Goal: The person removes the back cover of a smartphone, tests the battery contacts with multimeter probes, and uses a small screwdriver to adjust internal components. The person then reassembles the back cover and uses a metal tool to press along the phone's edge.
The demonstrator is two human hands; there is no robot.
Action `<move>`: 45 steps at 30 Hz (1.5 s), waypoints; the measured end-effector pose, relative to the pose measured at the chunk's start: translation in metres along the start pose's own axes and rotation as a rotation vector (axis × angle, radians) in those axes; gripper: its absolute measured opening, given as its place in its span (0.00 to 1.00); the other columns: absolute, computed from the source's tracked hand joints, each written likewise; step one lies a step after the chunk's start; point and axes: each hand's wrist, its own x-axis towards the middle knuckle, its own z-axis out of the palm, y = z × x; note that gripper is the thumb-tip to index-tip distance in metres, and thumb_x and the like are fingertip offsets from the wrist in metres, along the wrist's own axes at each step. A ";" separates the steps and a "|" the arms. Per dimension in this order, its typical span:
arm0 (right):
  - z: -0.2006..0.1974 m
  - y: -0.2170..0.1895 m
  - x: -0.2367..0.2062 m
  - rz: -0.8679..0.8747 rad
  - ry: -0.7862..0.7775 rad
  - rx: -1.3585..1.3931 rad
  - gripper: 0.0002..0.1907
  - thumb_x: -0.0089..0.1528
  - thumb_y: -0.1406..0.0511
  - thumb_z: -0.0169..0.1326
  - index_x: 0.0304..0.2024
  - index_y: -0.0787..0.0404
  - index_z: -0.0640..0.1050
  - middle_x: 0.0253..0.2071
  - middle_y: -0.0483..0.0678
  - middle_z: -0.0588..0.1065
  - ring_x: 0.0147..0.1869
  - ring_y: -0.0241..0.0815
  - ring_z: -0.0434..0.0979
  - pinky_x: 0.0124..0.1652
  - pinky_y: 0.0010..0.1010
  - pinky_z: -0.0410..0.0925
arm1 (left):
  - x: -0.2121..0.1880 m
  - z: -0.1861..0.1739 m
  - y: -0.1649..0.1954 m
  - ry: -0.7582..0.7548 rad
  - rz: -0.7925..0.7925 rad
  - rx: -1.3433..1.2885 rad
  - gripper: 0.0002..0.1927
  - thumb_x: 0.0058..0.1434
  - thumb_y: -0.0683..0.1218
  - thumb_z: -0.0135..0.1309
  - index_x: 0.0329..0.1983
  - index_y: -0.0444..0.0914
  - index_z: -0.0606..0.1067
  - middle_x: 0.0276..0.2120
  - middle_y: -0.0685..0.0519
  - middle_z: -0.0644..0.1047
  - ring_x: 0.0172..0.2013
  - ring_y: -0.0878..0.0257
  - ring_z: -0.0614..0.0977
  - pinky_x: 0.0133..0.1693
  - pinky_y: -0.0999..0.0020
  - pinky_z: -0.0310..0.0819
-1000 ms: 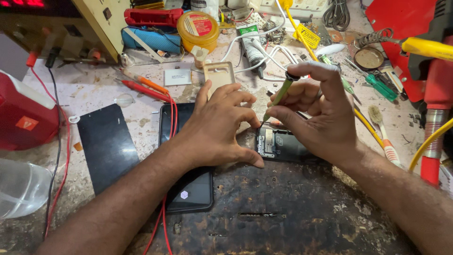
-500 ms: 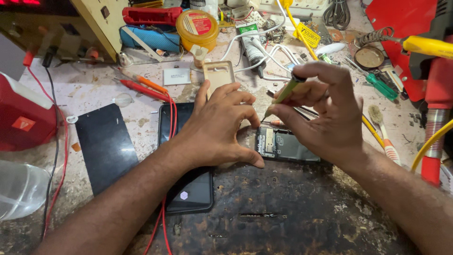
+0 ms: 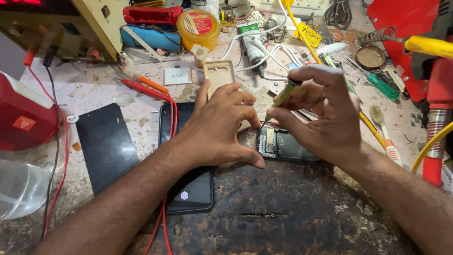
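Note:
An opened phone (image 3: 283,146) with its circuit board showing lies on the dark work mat (image 3: 292,212). My left hand (image 3: 222,125) rests beside its left end, the thumb pressed along the phone's lower left corner. My right hand (image 3: 321,113) grips a small yellow-green screwdriver (image 3: 283,97), tilted, its tip pointing down at the phone's upper left corner. A second black phone (image 3: 186,184) lies under my left forearm, crossed by red wires (image 3: 172,113).
A black glass panel (image 3: 106,146) lies to the left, by a red box (image 3: 23,118). A tan phone case (image 3: 219,75), a yellow tin (image 3: 198,28), red and orange probes (image 3: 141,84), green screwdrivers (image 3: 377,85) and a brush (image 3: 382,127) crowd the back and right.
My right hand has tipped the screwdriver more upright and brought its tip down toward the phone's upper left corner. My left hand has stayed in place.

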 end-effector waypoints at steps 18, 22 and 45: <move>-0.041 0.033 0.002 -0.078 0.267 -0.067 0.34 0.72 0.78 0.64 0.67 0.57 0.56 0.45 0.52 0.74 0.53 0.42 0.83 0.54 0.30 0.81 | 0.021 0.013 -0.003 0.279 0.206 0.490 0.04 0.58 0.47 0.60 0.34 0.42 0.80 0.39 0.53 0.76 0.55 0.56 0.74 0.69 0.40 0.47; -0.046 0.038 0.002 -0.092 0.273 -0.080 0.33 0.73 0.77 0.63 0.69 0.56 0.56 0.44 0.51 0.73 0.52 0.40 0.82 0.55 0.28 0.79 | 0.018 0.008 -0.014 0.316 0.198 0.478 0.06 0.59 0.47 0.58 0.37 0.41 0.78 0.40 0.51 0.75 0.53 0.54 0.73 0.67 0.41 0.49; -0.022 0.012 0.011 0.085 0.057 0.060 0.34 0.67 0.76 0.64 0.67 0.58 0.59 0.46 0.56 0.81 0.53 0.42 0.86 0.54 0.33 0.81 | 0.011 -0.013 -0.024 0.201 -0.022 -0.033 0.16 0.62 0.59 0.59 0.43 0.44 0.79 0.52 0.51 0.76 0.61 0.52 0.71 0.65 0.41 0.55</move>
